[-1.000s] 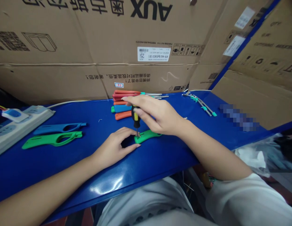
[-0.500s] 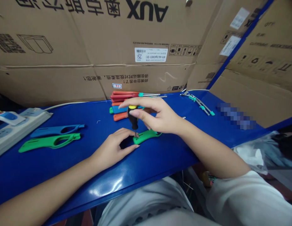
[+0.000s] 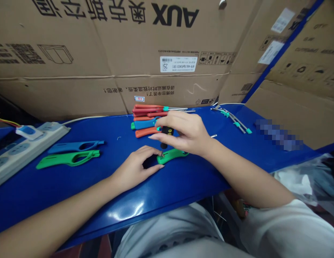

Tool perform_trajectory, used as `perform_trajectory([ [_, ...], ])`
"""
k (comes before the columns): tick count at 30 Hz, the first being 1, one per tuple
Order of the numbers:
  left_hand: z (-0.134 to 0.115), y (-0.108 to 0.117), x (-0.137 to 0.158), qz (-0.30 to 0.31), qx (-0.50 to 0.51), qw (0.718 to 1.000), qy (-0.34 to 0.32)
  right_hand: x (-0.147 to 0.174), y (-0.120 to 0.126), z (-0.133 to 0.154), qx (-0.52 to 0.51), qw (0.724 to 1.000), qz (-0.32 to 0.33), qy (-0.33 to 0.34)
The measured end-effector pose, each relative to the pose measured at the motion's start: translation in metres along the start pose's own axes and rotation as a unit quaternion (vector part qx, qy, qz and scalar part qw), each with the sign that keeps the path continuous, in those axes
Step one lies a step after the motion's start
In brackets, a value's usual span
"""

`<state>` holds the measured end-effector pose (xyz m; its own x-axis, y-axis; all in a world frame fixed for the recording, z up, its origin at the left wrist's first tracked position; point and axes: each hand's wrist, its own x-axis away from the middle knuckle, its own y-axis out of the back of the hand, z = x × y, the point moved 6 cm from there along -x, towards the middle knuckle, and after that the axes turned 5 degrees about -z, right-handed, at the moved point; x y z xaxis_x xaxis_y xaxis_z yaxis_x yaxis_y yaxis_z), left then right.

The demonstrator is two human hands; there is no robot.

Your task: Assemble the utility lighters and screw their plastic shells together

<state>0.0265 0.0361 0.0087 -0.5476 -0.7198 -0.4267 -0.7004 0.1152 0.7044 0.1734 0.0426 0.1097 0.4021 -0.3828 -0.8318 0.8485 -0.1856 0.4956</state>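
My right hand (image 3: 184,132) grips a black and yellow screwdriver (image 3: 167,135) by its handle. Its shaft points down at the left end of a green lighter handle (image 3: 172,154) lying on the blue table (image 3: 107,211). Whether the tip touches the handle I cannot tell. Thumb and fingers of my left hand (image 3: 137,166) pinch that same end, one on either side of it. Just behind, red, orange and blue lighters (image 3: 145,124) are stacked, some with metal rods pointing right.
Left lie a blue handle shell (image 3: 75,147) and a green handle shell (image 3: 67,159), beside a white power strip (image 3: 29,150). Metal rods with teal clips (image 3: 234,118) lie at back right. Cardboard (image 3: 115,53) walls the back; a plastic bag (image 3: 296,179) is at the right edge.
The screwdriver's handle has tilted, its top swinging right and towards me with my right hand. My left hand still holds the green handle. The whole view has shifted slightly.
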Motion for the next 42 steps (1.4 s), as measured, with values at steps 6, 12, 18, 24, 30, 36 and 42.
perform_trajectory([
  [6,-0.001,0.0,0.0,0.008,0.012,1.0,0.006,-0.003,-0.004,0.003,-0.103,0.992,0.068,-0.032],
  [12,-0.001,0.002,0.0,0.002,0.004,1.0,0.002,-0.002,0.003,0.005,0.022,1.0,0.004,0.022],
  [18,-0.001,0.0,0.0,0.008,0.015,1.0,0.003,-0.005,0.0,0.002,-0.091,0.993,0.036,-0.065],
  [24,0.0,0.0,-0.001,0.003,0.016,1.0,0.002,-0.004,0.008,0.004,0.066,0.997,-0.026,0.002],
  [30,-0.001,0.0,-0.001,0.005,0.017,1.0,0.002,-0.003,-0.003,0.002,-0.053,0.997,0.033,-0.046],
  [36,-0.002,0.001,-0.001,0.003,0.014,1.0,-0.003,-0.003,0.003,0.002,0.068,0.998,-0.012,0.011],
  [42,-0.002,0.001,-0.001,0.001,0.016,1.0,-0.008,-0.002,-0.005,0.004,-0.07,0.994,0.08,-0.03],
])
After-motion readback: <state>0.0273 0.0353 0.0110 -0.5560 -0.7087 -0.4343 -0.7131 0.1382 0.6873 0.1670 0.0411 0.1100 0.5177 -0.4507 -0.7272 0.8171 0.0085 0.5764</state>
